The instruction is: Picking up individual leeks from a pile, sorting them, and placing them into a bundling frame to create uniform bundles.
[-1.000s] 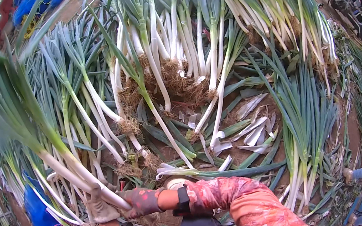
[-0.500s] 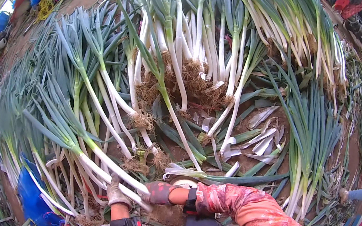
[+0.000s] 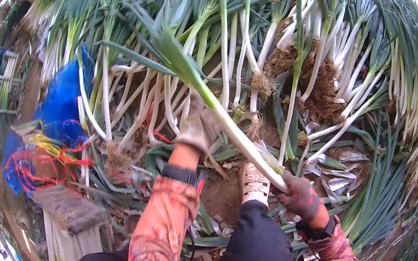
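A long green onion (image 3: 241, 136) slants across the middle, its leaves up and to the left, its white shank down to the right. My right hand (image 3: 300, 197), in a dark stained glove, is closed round its lower white end. Beneath the shank, near the leaf base, is my left hand (image 3: 200, 123) in a pale dirty glove. Its fingers are blurred and partly hidden by the onion, so their grip does not show. Many green onions (image 3: 144, 85) with roots lie beyond my left hand.
A blue mesh bag (image 3: 66, 100) lies at left, above tangled red and yellow strings (image 3: 55, 159). Near them is a dark, dirty slab (image 3: 69, 206). Peeled leaves (image 3: 343, 176) litter the ground at right. My pale shoe (image 3: 255, 183) stands between my hands. More onions (image 3: 399, 97) pile at far right.
My view has turned to the left. My hands, close together on onion stalks before, are now farther apart. One onion is raised, with my right hand at its white end.
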The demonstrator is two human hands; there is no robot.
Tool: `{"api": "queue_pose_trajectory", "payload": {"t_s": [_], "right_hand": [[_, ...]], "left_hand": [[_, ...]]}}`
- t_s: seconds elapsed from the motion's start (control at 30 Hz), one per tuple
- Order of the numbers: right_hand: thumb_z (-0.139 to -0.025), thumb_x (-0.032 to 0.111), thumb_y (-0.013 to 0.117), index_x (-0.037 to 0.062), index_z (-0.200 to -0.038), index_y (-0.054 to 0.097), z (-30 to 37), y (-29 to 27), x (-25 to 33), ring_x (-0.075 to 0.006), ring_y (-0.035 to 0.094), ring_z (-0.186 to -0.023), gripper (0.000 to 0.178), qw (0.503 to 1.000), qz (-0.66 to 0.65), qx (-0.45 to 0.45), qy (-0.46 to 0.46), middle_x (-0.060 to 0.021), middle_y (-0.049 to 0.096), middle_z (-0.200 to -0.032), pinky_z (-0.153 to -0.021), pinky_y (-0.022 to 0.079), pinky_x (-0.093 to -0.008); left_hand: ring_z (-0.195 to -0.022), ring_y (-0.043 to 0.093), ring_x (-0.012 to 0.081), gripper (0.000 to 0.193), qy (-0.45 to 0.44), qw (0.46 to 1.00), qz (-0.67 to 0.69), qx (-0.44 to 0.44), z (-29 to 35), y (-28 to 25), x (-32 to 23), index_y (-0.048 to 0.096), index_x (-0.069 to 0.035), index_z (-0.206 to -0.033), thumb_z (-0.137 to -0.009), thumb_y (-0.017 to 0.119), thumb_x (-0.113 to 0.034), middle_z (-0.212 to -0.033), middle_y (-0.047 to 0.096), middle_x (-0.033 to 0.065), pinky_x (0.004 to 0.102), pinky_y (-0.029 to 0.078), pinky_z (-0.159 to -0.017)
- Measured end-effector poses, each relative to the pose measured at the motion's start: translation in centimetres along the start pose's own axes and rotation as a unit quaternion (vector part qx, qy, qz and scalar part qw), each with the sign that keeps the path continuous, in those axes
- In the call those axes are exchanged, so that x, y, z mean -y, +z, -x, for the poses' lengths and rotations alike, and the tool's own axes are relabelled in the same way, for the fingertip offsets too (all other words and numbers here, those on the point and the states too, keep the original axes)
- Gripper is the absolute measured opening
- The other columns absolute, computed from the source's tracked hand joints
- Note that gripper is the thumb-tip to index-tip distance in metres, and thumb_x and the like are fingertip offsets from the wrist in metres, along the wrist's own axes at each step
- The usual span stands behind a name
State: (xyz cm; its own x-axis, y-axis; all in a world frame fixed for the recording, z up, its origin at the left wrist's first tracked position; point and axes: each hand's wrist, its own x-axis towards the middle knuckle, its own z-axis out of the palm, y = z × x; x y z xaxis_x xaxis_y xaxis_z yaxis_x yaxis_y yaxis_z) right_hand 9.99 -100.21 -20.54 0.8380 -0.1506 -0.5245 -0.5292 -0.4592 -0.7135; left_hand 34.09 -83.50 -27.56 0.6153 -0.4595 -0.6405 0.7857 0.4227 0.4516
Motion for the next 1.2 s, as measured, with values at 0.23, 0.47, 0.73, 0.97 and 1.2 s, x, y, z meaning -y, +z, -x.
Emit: {"api": "queue_pose_trajectory", "payload": {"t_s": [0.23, 0.47, 0.73, 0.97, 1.2], "right_hand": [[-0.075, 0.014, 0.071, 0.0068, -0.108, 0.059, 2.2, -0.6, 0.2, -0.0322, 0.062, -0.091, 0.036, 0.992, 0.106, -0.064, -0.009, -0.0167, 0.063, -0.094, -0.077, 0.049, -0.0385], [-0.071, 0.021, 0.075, 0.0032, -0.141, 0.032, -2.5, 1.7, 16.0, -0.0397, 0.055, -0.107, 0.084, 0.897, 0.107, -0.228, -0.362, -0.0253, 0.053, -0.121, -0.086, 0.048, -0.0443], [-0.081, 0.022, 0.066, 0.0084, -0.095, 0.057, -2.4, 5.1, 18.1, -0.0381, 0.063, -0.068, 0.021, 0.89, 0.199, -0.204, -0.356, -0.0176, 0.061, -0.073, -0.057, 0.048, -0.0457], [-0.083, 0.018, 0.071, 0.0037, -0.106, 0.062, 4.7, 3.5, 12.7, -0.0152, 0.065, -0.075, 0.029, 0.944, 0.13, -0.107, -0.285, -0.009, 0.068, -0.08, -0.07, 0.05, -0.0309], [-0.09, 0.029, 0.059, 0.0058, -0.104, 0.065, 9.0, -3.0, 2.3, -0.0188, 0.061, -0.075, 0.028, 0.958, 0.213, -0.19, -0.008, -0.016, 0.065, -0.081, -0.071, 0.048, -0.0327]], "left_hand": [[-0.069, 0.06, 0.0173, 0.026, 0.182, 0.972, 0.059, 0.139, 5.9, 4.0, -8.2, 0.058, -0.007, -0.092, -0.082, 0.073, -0.027, -0.076, 0.059, 0.0019, 0.0358, 0.053, -0.075], [-0.059, 0.056, 0.0145, 0.026, 0.274, 0.961, 0.037, -0.005, 13.1, 8.4, -8.9, 0.058, -0.006, -0.091, -0.077, 0.077, -0.018, -0.072, 0.057, 0.003, 0.0285, 0.051, -0.059], [-0.055, 0.053, 0.0127, 0.019, 0.362, 0.918, 0.101, -0.124, 23.2, 6.1, -17.6, 0.055, -0.01, -0.085, -0.082, 0.072, -0.017, -0.065, 0.051, 0.0001, 0.0341, 0.055, -0.07], [-0.056, 0.053, 0.0139, 0.019, 0.436, 0.88, 0.148, -0.114, 30.8, 1.6, -20.7, 0.053, -0.006, -0.084, -0.083, 0.07, -0.014, -0.066, 0.05, 0.0026, 0.0385, 0.058, -0.068], [-0.062, 0.057, 0.0191, 0.025, 0.537, 0.827, 0.147, -0.078, 39.1, -5.0, -27.0, 0.055, -0.008, -0.081, -0.082, 0.072, -0.025, -0.066, 0.053, 0.0015, 0.0294, 0.056, -0.068]]}}
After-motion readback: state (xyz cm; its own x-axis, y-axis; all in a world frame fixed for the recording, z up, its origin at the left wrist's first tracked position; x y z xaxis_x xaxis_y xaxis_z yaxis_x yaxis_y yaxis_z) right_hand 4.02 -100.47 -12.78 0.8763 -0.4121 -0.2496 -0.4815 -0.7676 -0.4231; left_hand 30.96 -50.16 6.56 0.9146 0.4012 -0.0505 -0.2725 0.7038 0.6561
